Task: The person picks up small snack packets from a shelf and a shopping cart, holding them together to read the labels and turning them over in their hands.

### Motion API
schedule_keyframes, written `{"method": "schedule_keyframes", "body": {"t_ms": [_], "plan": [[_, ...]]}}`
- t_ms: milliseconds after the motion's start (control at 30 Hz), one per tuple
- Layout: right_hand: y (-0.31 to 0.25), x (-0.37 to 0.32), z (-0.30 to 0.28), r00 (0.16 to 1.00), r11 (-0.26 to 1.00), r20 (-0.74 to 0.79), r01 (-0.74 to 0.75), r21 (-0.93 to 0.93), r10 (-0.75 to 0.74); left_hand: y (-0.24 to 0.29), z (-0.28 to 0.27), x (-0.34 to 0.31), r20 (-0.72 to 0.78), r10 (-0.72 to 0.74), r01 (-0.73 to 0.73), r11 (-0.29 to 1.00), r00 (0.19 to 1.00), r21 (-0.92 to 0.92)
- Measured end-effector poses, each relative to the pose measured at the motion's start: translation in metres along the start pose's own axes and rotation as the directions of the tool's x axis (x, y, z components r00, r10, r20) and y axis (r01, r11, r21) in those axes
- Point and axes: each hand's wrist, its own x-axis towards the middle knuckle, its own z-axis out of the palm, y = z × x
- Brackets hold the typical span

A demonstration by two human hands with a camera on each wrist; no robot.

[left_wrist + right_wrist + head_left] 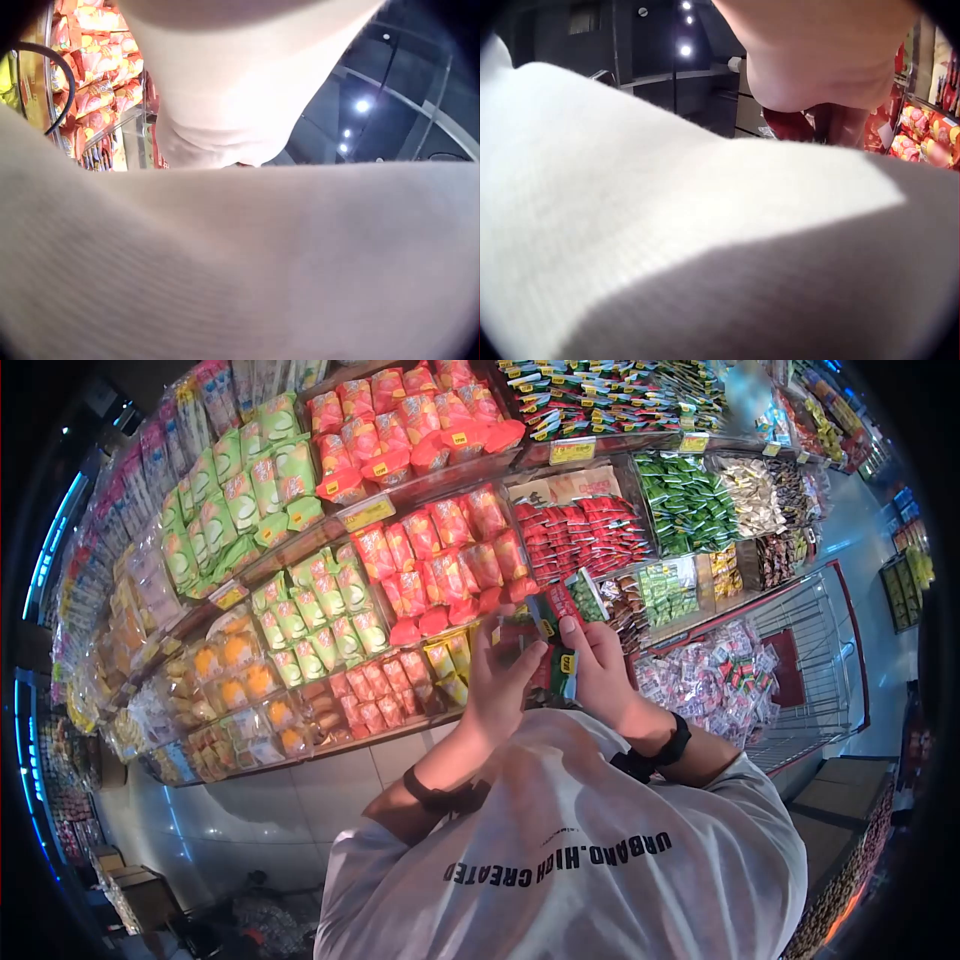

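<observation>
In the head view both hands are close together in front of the shirt, over the shelf edge. My right hand point(606, 678) pinches a small red snack packet point(562, 603), thumb on top. My left hand point(497, 688) grips a dark, shiny packet point(518, 628) between thumb and fingers; its print is blurred. Dark green packaging with a yellow label shows between the hands. In the left wrist view the left hand point(225, 97) is seen from the wrist, its fingers hidden. The right wrist view shows the right hand point(825, 67) with dark red wrapping point(787, 124) beyond it.
Tiered shelves hold red-orange packs point(440, 555), green packs point(318, 615), red sachets point(575, 540) and green sachets point(690, 500). A shopping cart point(838, 650) stands at the right, beside a pile of small clear-wrapped packets point(710, 675). Cardboard boxes point(845, 785) lie at the lower right.
</observation>
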Motion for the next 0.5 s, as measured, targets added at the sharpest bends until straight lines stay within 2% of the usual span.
{"method": "schedule_keyframes", "body": {"t_ms": [67, 133, 167, 300, 367, 433, 500], "plan": [[0.005, 0.003, 0.001, 0.999, 0.999, 0.032, -0.031, 0.009, 0.031, 0.001, -0.007, -0.002, -0.058, -0.046, 0.051, 0.994, 0.997, 0.092], [0.001, 0.002, 0.006, 0.991, 0.993, 0.077, -0.110, 0.035, 0.107, 0.000, -0.012, -0.002, -0.069, -0.049, 0.055, 0.993, 0.996, 0.102], [0.002, 0.003, 0.007, 0.992, 0.994, 0.074, -0.105, 0.035, 0.102, 0.001, -0.013, -0.001, -0.082, -0.050, 0.059, 0.992, 0.995, 0.110], [0.004, 0.003, 0.010, 0.997, 0.997, 0.066, -0.025, -0.072, 0.029, 0.006, -0.012, -0.005, -0.102, -0.054, 0.073, 0.979, 0.993, 0.193], [-0.004, 0.003, 0.013, 0.998, 0.994, 0.065, -0.011, -0.105, 0.018, 0.008, -0.013, -0.006, -0.099, 0.040, 0.004, 0.912, 0.994, 0.409], [-0.019, 0.001, 0.014, 0.983, 0.937, 0.137, 0.159, -0.311, -0.122, 0.009, -0.012, -0.006, -0.099, 0.030, 0.017, 0.895, 0.995, 0.446], [-0.013, 0.006, 0.009, 0.982, 0.926, 0.138, 0.167, -0.338, -0.126, 0.010, -0.009, -0.006, -0.099, 0.016, 0.033, 0.879, 0.995, 0.476]]}}
